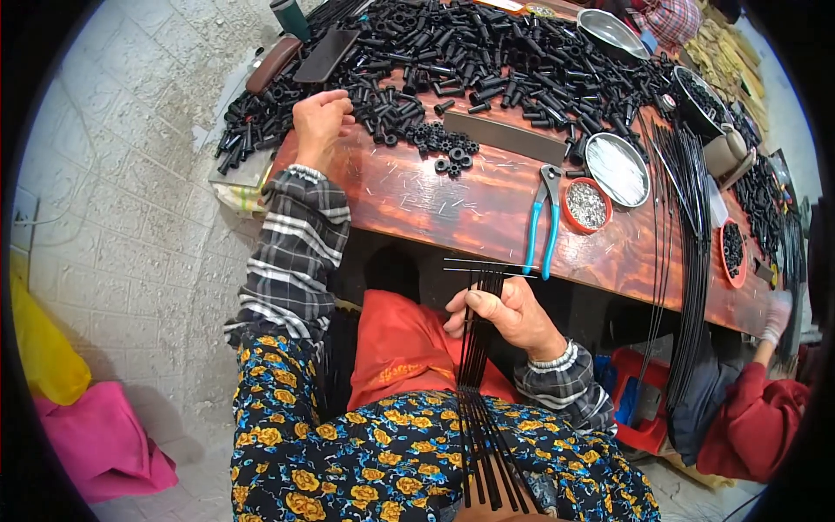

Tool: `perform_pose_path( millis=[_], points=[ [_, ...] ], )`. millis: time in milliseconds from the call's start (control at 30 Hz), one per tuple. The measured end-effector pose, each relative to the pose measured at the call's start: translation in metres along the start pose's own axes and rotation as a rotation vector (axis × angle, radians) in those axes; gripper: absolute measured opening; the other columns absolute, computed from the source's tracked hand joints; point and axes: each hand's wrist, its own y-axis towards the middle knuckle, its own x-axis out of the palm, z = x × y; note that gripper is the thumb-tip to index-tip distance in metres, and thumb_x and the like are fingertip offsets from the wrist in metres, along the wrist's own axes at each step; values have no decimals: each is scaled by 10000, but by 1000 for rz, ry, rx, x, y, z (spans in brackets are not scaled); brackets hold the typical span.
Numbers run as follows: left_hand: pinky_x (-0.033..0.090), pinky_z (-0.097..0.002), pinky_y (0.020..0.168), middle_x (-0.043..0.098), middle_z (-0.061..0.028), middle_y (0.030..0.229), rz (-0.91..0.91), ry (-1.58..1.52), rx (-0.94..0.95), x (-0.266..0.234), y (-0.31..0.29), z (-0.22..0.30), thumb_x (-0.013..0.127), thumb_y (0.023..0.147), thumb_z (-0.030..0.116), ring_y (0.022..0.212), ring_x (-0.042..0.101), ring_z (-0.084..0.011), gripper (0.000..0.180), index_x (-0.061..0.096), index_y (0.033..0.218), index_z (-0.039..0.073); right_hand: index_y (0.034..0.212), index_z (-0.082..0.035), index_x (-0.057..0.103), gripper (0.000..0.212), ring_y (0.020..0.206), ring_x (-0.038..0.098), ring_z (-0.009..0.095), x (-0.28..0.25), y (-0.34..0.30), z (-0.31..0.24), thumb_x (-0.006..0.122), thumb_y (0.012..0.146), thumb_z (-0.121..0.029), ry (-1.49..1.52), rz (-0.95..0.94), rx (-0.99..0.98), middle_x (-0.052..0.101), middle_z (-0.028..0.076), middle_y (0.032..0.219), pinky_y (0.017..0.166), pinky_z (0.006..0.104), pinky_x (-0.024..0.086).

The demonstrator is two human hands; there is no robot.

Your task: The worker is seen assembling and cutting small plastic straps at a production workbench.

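Observation:
My right hand (513, 317) is closed round a bundle of thin black rods (470, 365) above my lap, their lower ends fanning out over my flowered apron (374, 452). Two thin pale wires (465, 263) lie crosswise at the bundle's top. At the table's left, my left hand (320, 122) has its fingers curled in beside the heap of black tubular pieces (470, 52); what they hold, if anything, is hidden. Small black rings (448, 148) lie to its right. Blue-handled pliers (544, 222) rest at the table's front edge, just beyond my right hand.
A red bowl of small metal bits (585, 207) and a metal dish of white sticks (617, 170) stand right of the pliers. Long black rods (691, 261) hang over the front edge. A phone (326, 56) lies at the far left. Another person's gloved hand (777, 315) is at the right.

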Motion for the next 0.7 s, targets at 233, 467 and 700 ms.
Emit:
perform_pose_path(
  millis=[233, 467, 700],
  points=[
    [506, -281, 593, 704, -69, 745, -123, 547, 660, 64, 52, 17, 681, 760, 194, 578, 633, -137, 290, 718, 1025, 83, 945, 74, 637, 295, 726, 673, 196, 0, 8, 0, 523, 958, -198, 73, -29, 49, 689, 128, 802, 689, 303, 543],
    [443, -461, 866, 643, -78, 1079, -355, 1268, 655, 137, 51, 17, 596, 775, 116, 1103, 512, -312, 392, 690, 1120, 277, 942, 74, 636, 320, 722, 674, 196, 1, 6, 0, 535, 950, -230, 52, 21, 62, 689, 134, 788, 689, 307, 550],
    [526, -365, 737, 691, -121, 834, -379, 947, 773, 82, 63, 50, 649, 730, 209, 820, 672, -277, 237, 729, 936, 125, 955, 76, 624, 322, 721, 669, 195, -1, 0, 1, 528, 952, -231, 36, 24, -14, 689, 147, 791, 691, 311, 545]
  ],
)
